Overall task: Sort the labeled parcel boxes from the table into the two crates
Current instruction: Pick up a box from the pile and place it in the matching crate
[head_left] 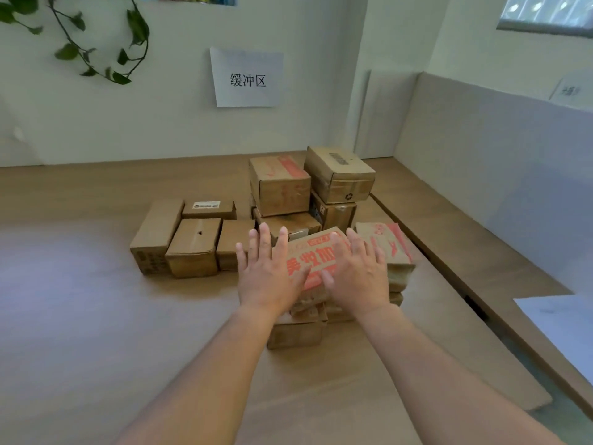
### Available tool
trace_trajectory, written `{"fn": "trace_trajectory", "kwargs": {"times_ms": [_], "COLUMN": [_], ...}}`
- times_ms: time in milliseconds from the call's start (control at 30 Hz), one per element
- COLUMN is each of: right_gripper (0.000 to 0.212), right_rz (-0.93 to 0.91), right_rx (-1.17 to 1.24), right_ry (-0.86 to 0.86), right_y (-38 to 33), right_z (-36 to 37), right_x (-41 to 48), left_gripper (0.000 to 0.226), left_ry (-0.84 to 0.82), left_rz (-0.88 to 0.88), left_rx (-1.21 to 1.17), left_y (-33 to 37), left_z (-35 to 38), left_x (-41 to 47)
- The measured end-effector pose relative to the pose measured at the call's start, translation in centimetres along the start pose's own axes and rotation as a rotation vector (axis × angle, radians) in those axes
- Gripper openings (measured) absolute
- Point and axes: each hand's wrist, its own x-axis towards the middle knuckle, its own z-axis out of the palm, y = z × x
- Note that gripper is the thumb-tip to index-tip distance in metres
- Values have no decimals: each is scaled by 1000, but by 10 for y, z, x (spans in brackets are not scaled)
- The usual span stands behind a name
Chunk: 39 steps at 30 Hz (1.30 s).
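Several brown cardboard parcel boxes are piled on the wooden table (80,284). Nearest me lies a box with red print (316,255), on top of a low stack. My left hand (269,268) reaches over its left side with fingers straight and spread. My right hand (359,271) lies at its right side, fingers straight; whether either palm touches the box is unclear. Behind stand two taller stacked boxes, a red-taped box (279,186) and a barcode box (340,173). A row of low boxes (192,248) sits to the left. No crate is in view.
A paper sign (247,78) with printed characters hangs on the back wall. A grey partition (497,175) runs along the right side. A white sheet (558,326) lies at the right edge. Plant vines (106,43) hang at the upper left.
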Motion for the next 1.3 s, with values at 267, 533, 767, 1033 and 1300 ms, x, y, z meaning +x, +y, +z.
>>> {"fn": "trace_trajectory", "kwargs": {"times_ms": [267, 533, 767, 1033, 1300], "right_gripper": [63, 65, 67, 77, 63], "right_rz": [-80, -135, -123, -3, 54], "right_rx": [51, 32, 77, 196, 473], "right_ry": [61, 5, -21, -215, -369], "right_y": [83, 145, 168, 180, 171], "right_z": [-5, 3, 7, 32, 43], "right_x": [86, 170, 255, 329, 338], "left_gripper": [82, 78, 81, 85, 89], "left_ry": [40, 33, 1, -94, -160], "left_rz": [-18, -43, -77, -185, -432], "left_rx": [52, 59, 65, -99, -481], "left_y": [75, 117, 123, 125, 125], "left_z": [4, 12, 19, 37, 54], "left_x": [83, 160, 236, 301, 316]}}
